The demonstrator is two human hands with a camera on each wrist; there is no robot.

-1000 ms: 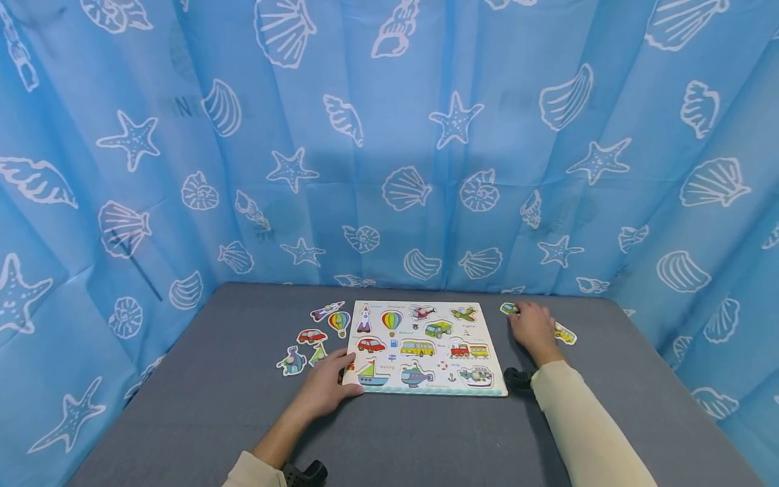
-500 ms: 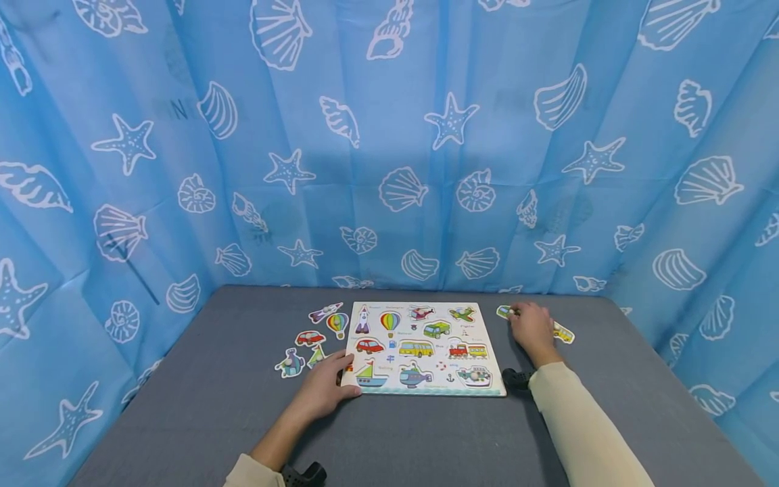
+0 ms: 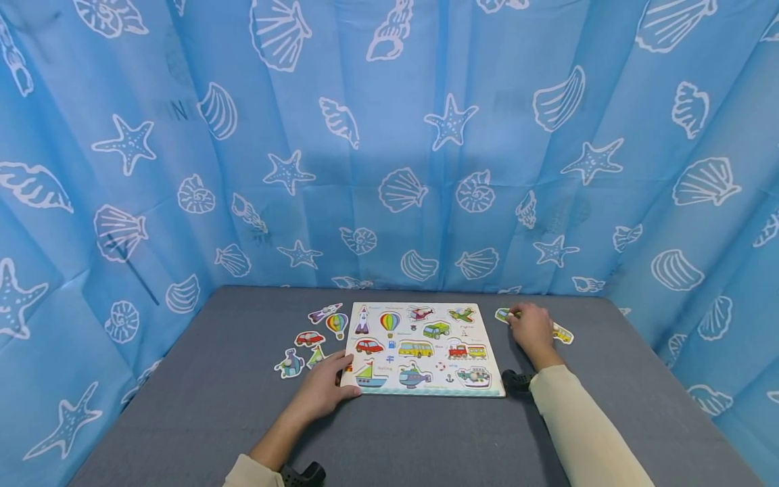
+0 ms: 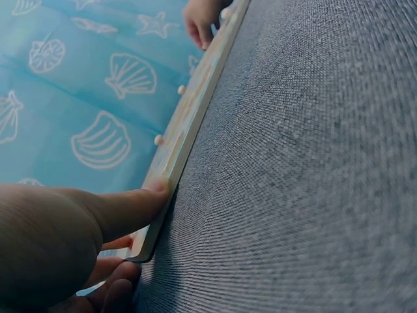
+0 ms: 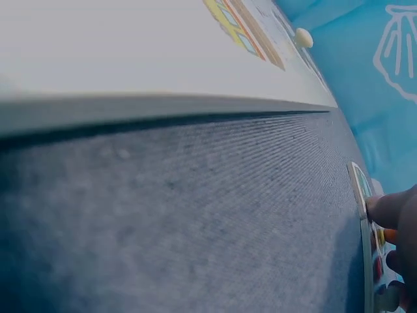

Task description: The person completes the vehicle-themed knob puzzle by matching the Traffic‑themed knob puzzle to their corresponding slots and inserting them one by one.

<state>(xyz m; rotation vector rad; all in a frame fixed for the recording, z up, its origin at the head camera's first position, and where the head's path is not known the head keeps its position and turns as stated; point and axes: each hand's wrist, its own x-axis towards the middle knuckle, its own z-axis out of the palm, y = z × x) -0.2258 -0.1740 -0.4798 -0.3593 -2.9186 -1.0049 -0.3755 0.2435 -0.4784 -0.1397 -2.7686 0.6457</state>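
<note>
The white vehicle puzzle board [image 3: 394, 388] lies flat on the table. My left hand [image 3: 322, 385] grips its near left corner; in the left wrist view the thumb [image 4: 133, 210] lies on the front edge and the fingers curl round the side. Right of the board, my right hand [image 3: 533, 331] has its fingers bent over a vehicle puzzle piece [image 3: 502, 315], whose green and yellow end shows. The fingertips [image 5: 381, 207] touch this piece in the right wrist view; the rest of it is hidden. From under the hand's right side sticks out a yellow vehicle piece [image 3: 562, 333].
Left of the board lie loose pieces: a rocket [image 3: 324, 312], a balloon [image 3: 337, 325], a red car [image 3: 310, 337], a submarine [image 3: 290, 364] and a sailboat [image 3: 316, 356] partly behind my left hand. A blue shell-print curtain [image 3: 389, 149] closes off the table's far side.
The green and yellow piece under my right fingers has shifted slightly left and toward me. My left hand stays on the board's corner. The whole view has tilted a little.
</note>
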